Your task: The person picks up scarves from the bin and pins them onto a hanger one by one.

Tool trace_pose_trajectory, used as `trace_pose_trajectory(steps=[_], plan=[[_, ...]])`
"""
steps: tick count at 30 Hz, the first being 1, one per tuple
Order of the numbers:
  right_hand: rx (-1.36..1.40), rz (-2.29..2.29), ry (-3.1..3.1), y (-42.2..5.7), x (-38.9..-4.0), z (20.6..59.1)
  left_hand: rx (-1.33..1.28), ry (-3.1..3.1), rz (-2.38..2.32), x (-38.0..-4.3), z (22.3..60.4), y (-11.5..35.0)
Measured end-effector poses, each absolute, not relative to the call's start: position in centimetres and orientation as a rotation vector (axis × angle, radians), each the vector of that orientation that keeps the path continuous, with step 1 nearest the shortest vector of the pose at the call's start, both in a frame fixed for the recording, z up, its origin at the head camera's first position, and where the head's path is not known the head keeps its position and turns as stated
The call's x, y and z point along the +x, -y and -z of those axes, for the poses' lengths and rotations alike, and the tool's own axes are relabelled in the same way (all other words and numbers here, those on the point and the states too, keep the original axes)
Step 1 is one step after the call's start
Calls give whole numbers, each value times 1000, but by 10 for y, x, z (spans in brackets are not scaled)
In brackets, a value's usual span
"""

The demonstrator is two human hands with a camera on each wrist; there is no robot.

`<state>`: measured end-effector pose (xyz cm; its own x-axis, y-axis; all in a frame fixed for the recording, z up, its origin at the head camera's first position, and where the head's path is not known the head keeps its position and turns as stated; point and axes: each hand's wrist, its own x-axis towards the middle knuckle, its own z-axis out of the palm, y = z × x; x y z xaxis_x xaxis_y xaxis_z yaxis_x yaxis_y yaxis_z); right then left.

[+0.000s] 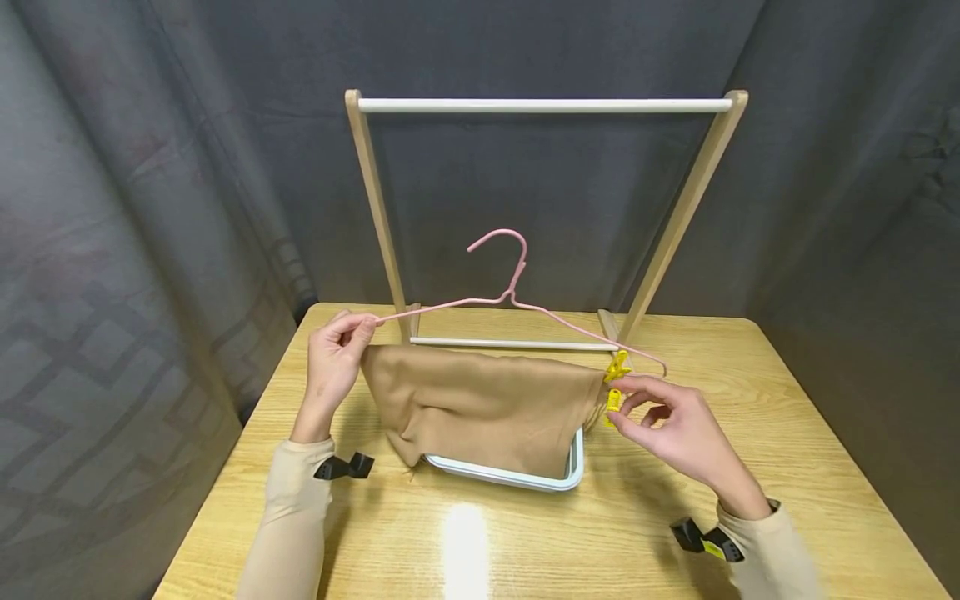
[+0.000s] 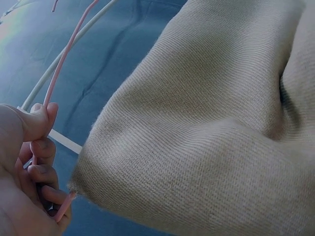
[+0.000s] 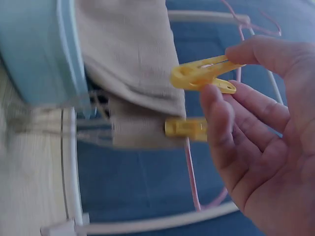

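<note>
A pink wire hanger point(image 1: 551, 314) is held up by my left hand point(image 1: 332, 367), whose thumb and fingers grip its left end. Over its lower bar drapes a brown fringed cloth point(image 1: 480, 400), with one corner close by the left fingers in the left wrist view. A yellow clothespin point(image 1: 617, 365) is clipped at the cloth's right end, by the hanger. Just below it, my right hand point(image 1: 682, 425) pinches a second yellow clothespin point(image 3: 197, 73) between thumb and fingertips. In the right wrist view that clothespin is beside the cloth's edge; whether it touches is hard to tell.
Under the cloth stands a light blue tray point(image 1: 577, 467), partly covered. Behind the hanger rises a rack with wooden side posts point(image 1: 678, 225) and a white top bar point(image 1: 543, 106). Everything is on a wooden table point(image 1: 390, 533), with dark curtains point(image 1: 847, 250) around it.
</note>
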<state>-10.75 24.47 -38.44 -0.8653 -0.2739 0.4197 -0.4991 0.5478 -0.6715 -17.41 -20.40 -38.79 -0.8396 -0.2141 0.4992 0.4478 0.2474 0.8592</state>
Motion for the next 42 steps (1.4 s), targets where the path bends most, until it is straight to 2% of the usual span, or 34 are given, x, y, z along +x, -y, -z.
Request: trace_pose_trajectory(steps=[13,25,42], plan=[[803,-1414,2525,-189,-132,376,-217,1993,1644,-175,388,203],[718,-1832,2386,-141,-143,383,-221,1985,1646,-174,389,203],[657,-1843,2409,-90,-145,380,-240,1990,1629,-173,388,203]])
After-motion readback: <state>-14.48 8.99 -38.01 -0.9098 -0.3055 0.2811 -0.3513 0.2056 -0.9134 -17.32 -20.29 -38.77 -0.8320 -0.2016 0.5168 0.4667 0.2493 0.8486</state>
